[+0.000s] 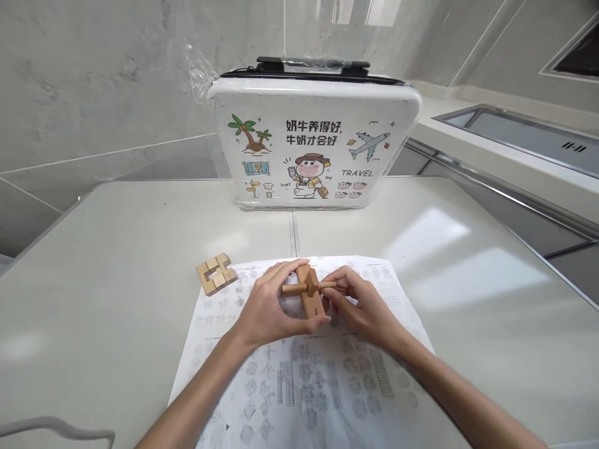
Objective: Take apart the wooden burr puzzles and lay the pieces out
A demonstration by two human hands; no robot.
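Observation:
A brown wooden puzzle (312, 285), made of a flat block crossed by a round rod, is held just above the printed sheet. My left hand (276, 305) grips the flat block by its two ends, with fingers at the far end and thumb at the near one. At the rod's right end, my right hand (353, 299) pinches the thin wooden rod (327, 284) between thumb and fingers. Part of the right fingertips is hidden behind the block. To the left, a second puzzle of light wooden cubes (217, 273) lies flat on the sheet's corner.
The large paper sheet (262, 399) with printed puzzle diagrams lies under my hands on the white table (116, 299). A plastic-wrapped white case (313, 143) with cartoon prints stands at the back. A grey cord (56, 424) lies at the lower left. A counter with a sink (528, 137) is on the right.

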